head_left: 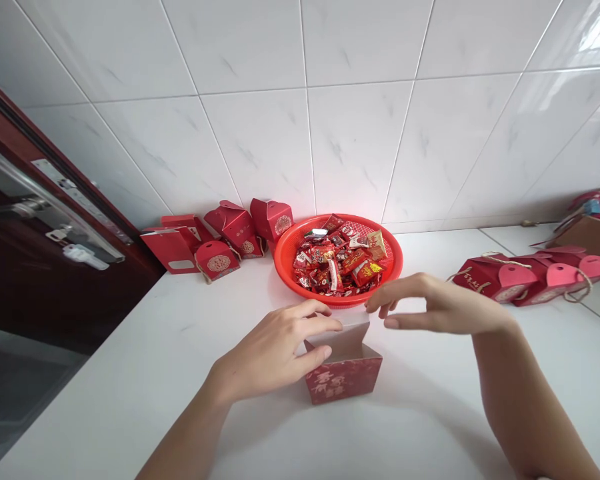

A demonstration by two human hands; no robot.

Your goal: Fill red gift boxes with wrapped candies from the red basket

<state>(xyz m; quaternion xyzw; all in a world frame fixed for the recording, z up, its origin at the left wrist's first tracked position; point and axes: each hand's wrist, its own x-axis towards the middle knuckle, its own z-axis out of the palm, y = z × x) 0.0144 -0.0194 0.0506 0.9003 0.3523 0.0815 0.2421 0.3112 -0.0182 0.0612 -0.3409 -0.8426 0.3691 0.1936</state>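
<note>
A red paper gift box (344, 380) with pale lettering stands upright on the white surface, its top open and its flaps raised. My left hand (280, 343) is at the box's left side, thumb and fingers apart over the top edge; whether it presses on the left flap I cannot tell. To the right of the box, my right hand (430, 307) hovers with its thumb and fingers apart, holding nothing. Just behind both hands sits a round red plastic basket (285, 267), with several wrapped candies (333, 263) in it.
Several closed red gift boxes (230, 230) stand against the tiled wall at the left, beside flat red pieces (167, 250). More red boxes with rope handles (525, 277) are at the right, near a cardboard box (587, 233). A dark door with keys (83, 253) borders the left.
</note>
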